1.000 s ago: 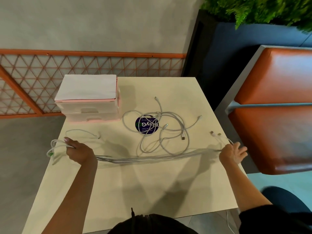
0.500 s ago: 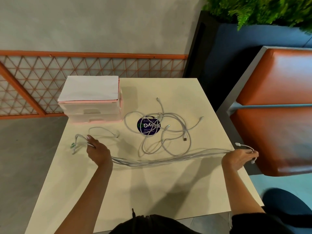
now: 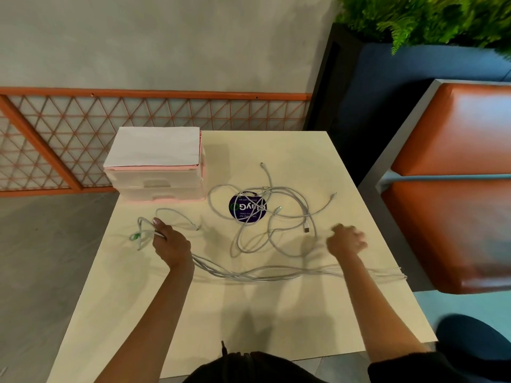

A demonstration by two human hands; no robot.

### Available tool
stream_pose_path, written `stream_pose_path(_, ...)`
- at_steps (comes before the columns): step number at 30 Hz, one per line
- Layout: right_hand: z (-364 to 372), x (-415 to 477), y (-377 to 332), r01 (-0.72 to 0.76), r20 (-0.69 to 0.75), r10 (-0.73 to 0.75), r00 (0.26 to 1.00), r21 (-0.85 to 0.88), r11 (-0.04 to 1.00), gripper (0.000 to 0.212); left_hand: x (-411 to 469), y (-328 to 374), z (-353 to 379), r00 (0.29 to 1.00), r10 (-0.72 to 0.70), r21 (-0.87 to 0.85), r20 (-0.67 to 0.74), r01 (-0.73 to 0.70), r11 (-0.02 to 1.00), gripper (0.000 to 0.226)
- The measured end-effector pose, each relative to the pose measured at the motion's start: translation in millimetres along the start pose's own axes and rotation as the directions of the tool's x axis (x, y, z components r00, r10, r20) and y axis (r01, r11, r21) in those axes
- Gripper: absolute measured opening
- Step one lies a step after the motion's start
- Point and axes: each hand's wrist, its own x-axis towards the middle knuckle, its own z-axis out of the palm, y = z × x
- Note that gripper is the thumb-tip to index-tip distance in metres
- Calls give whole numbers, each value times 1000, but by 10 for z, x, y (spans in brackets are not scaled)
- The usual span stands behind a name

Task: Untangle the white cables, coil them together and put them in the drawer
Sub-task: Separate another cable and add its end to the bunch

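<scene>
Crosswise on the table (image 3: 249, 322), the straightened bundle (image 3: 243, 276) runs left to right, its looped end gripped by the left hand (image 3: 170, 240), while the blurred right hand (image 3: 347, 240), fingers curled and its hold impossible to tell, hangs nearer the tangled cables (image 3: 272, 217) just ahead.

The right hand (image 3: 347, 241), at 3 o'clock on the table (image 3: 249, 313), is smeared by motion — whether its curled fingers hold anything cannot be told. The cable bundle (image 3: 249, 276) disappears under the right forearm, and the left hand (image 3: 171, 241) at 9 o'clock, gripping it, covers part of it. The round sticker (image 3: 247, 208) bears print too small to read. At 3 o'clock the orange seat (image 3: 456, 189) is cut off by the edge — its lower cushion blurred.
</scene>
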Motion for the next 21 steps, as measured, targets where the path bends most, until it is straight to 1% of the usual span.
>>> stream_pose_path(1,37,5,-166,170,20,-171,985,56,984,34,-34,25,13,1000,-9,-23,14,10,1000,52)
stream_pose_path(2,111,-25,-388,357,51,-370,928,172,918,29,-57,45,26,999,-15,-38,31,16,999,52)
stream_pose_path(3,156,-141,-639,455,125,-512,850,319,832,27,-79,69,28,999,-17,-64,48,20,998,52)
stream_pose_path(4,190,-316,-885,511,201,-626,753,420,750,31,-95,90,33,997,-20,-91,68,26,996,52)
stream_pose_path(5,206,-525,-1068,534,298,-707,642,488,690,38,-111,115,31,996,-24,-118,88,35,992,51)
stream_pose_path(6,260,-678,-1205,548,371,-758,536,530,647,45,-131,139,32,993,-30,-142,110,45,989,50)
stream_pose_path(7,307,-814,-1317,546,435,-771,466,544,637,51,-144,150,31,990,-34,-159,136,56,986,49)
stream_pose_path(9,456,-969,-1441,532,535,-768,351,561,634,54,-147,173,1,983,-39,-177,180,72,982,49)
stream_pose_path(10,506,-1023,-1474,526,550,-778,303,584,618,52,-136,179,-16,978,-49,-183,205,87,979,49)
stream_pose_path(11,547,-1057,-1489,512,545,-794,271,617,598,51,-116,185,-35,970,-63,-192,236,110,975,49)
stream_pose_path(12,597,-1064,-1497,484,524,-813,254,659,576,48,-90,193,-54,958,-79,-208,275,140,968,49)
stream_pose_path(13,625,-1070,-1497,454,498,-828,257,695,558,43,-62,203,-68,942,-100,-224,322,179,958,48)
stream_pose_path(15,652,-1040,-1477,453,452,-846,282,715,533,34,10,239,-89,902,-165,-256,399,282,924,46)
stream_pose_path(16,652,-1020,-1462,457,439,-853,281,721,521,32,67,269,-109,888,-197,-292,416,336,896,45)
stream_pose_path(19,598,-997,-1409,424,428,-871,239,761,490,29,329,412,-201,880,-258,-429,398,427,796,46)
stream_pose_path(21,593,-992,-1385,391,438,-874,211,781,486,29,469,507,-251,878,-287,-446,383,448,775,47)
